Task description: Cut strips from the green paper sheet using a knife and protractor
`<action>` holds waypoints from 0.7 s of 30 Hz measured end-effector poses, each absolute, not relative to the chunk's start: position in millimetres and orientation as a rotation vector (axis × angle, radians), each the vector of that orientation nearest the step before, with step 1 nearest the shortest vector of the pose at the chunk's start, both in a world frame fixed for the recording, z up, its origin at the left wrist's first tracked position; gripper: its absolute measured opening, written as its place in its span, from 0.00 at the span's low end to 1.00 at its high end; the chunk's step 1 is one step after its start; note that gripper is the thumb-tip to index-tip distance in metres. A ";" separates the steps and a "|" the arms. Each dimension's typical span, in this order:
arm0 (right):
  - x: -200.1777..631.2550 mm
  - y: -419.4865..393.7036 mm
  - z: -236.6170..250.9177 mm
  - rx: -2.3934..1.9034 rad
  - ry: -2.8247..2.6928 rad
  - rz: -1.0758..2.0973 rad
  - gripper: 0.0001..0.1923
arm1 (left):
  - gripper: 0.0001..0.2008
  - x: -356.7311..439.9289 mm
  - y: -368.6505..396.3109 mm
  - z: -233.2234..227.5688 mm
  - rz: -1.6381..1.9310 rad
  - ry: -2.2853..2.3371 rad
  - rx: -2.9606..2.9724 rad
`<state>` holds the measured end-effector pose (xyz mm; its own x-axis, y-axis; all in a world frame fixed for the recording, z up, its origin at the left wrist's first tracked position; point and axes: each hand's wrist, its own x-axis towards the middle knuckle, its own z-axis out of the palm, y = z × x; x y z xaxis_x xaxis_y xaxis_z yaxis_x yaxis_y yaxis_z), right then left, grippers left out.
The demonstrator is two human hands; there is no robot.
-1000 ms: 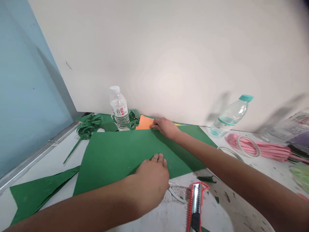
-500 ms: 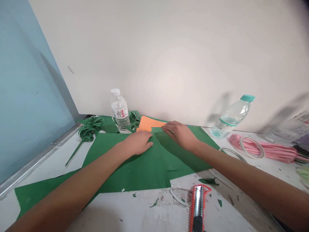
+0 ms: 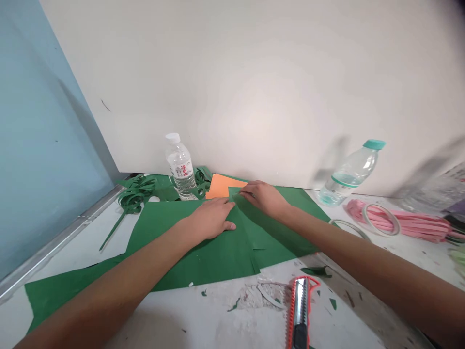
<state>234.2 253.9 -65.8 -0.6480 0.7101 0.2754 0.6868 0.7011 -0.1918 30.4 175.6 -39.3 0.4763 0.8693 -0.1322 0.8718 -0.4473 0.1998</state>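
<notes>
A large green paper sheet (image 3: pixel 203 252) lies on the white table, folded over on itself. My left hand (image 3: pixel 212 218) presses flat on the sheet near its far edge, fingers together. Just to its right, my right hand (image 3: pixel 263 196) pinches the sheet's far folded corner. An orange paper (image 3: pixel 220 185) pokes out from under the green sheet, right behind both hands.
A water bottle with a white cap (image 3: pixel 179 167) stands at the back beside curled green paper strips (image 3: pixel 134 191). A teal-capped bottle (image 3: pixel 347 174) leans on the wall. Tape rings (image 3: pixel 379 218) lie on pink strips, and a red utility knife (image 3: pixel 300 310) rests near the table's front.
My left hand moved from the sheet's near edge up to its far edge beside the right hand. The sheet's near part was folded over. Since half a second ago the hands barely shifted.
</notes>
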 end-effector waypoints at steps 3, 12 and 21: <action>239.9 243.2 -64.2 -1.024 -2.590 0.091 0.15 | 0.24 29.7 180.0 -42.0 -0.021 1.503 2.492; 255.3 199.0 -65.4 -0.694 -2.767 0.226 0.16 | 0.29 25.4 188.9 -52.5 -0.096 1.545 2.476; 284.8 137.6 -62.7 -0.637 -2.800 0.394 0.17 | 0.29 26.6 187.1 -52.4 -0.126 1.571 2.461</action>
